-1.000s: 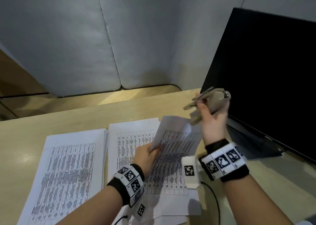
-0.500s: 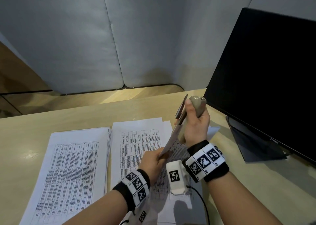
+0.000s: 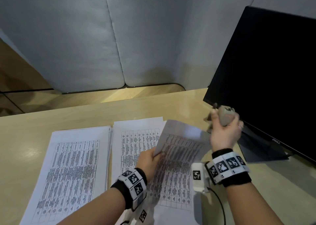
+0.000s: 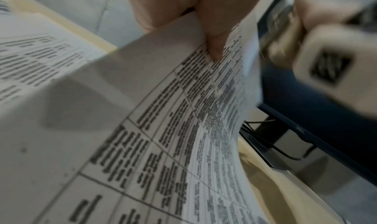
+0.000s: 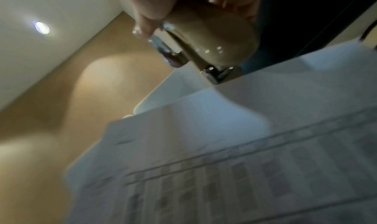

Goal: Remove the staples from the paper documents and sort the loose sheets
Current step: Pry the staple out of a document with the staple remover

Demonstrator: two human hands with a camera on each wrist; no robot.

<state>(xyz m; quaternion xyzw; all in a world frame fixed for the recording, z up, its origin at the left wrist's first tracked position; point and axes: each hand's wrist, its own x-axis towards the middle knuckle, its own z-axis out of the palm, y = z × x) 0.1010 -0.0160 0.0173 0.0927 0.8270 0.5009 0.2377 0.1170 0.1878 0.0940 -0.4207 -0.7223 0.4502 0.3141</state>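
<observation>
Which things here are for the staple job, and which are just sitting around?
For the job:
- stapled sheets pinched in the left hand
- beige staple remover gripped by the right hand
- left paper pile
- middle paper pile

Just there:
- black monitor
- grey partition
- desk

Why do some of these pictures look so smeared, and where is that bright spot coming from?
Head view: mostly sharp, but the right hand and its stapler-like tool are motion-smeared. Left wrist view: the held sheets are readable, though the tool is badly blurred. Right wrist view: soft throughout, with the table print unreadable; the bright spot is a ceiling light.
</observation>
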